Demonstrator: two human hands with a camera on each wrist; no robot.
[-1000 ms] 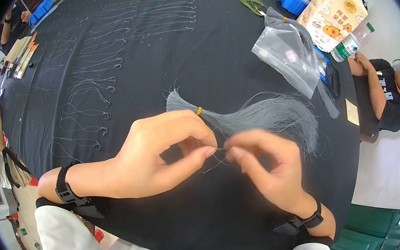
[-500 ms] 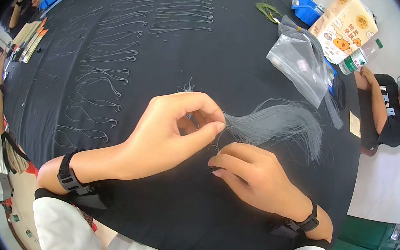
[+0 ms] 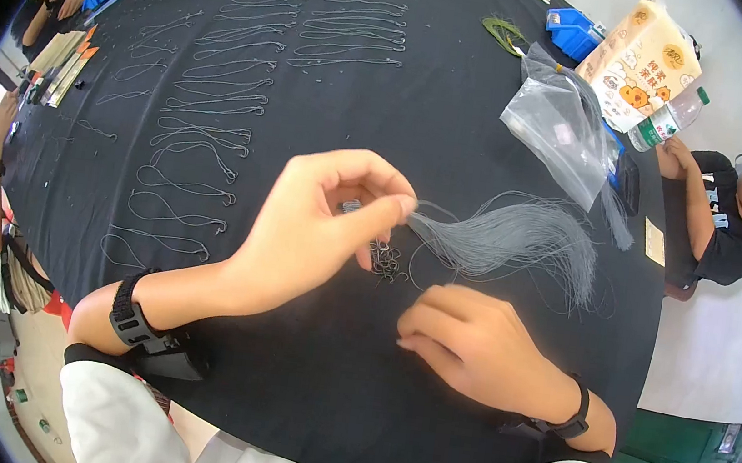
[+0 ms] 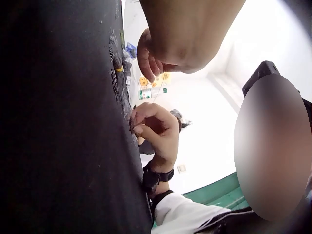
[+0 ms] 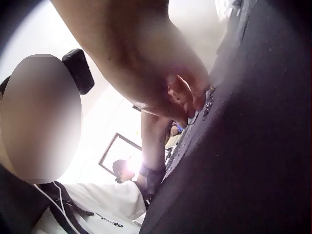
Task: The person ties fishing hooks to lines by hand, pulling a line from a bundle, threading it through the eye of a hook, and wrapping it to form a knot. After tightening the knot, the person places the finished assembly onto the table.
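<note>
My left hand (image 3: 308, 224) pinches a thin grey line (image 3: 436, 209) between thumb and forefinger, right over the bundle of grey line (image 3: 526, 240). The bundle's tied end is hidden behind this hand. Under the left fingers lies a small pile of dark metal hooks (image 3: 386, 261). My right hand (image 3: 473, 344) is low over the cloth, just right of and nearer me than the pile, with fingers curled and thumb against forefinger. In the left wrist view, the right hand (image 4: 156, 129) has a small dark bit, apparently a hook, at its fingertips.
Rows of looped grey lines (image 3: 212, 104) lie on the black tablecloth (image 3: 316, 390) at left and far middle. At far right are a plastic bag (image 3: 556, 129), a tissue pack (image 3: 641, 66), a bottle (image 3: 667, 119) and a blue bin (image 3: 572, 32). Other people sit around the table.
The hands were together a second ago; since then the right hand has drawn down toward the cloth. The left hand has moved up to the bundle, and the hook pile now shows.
</note>
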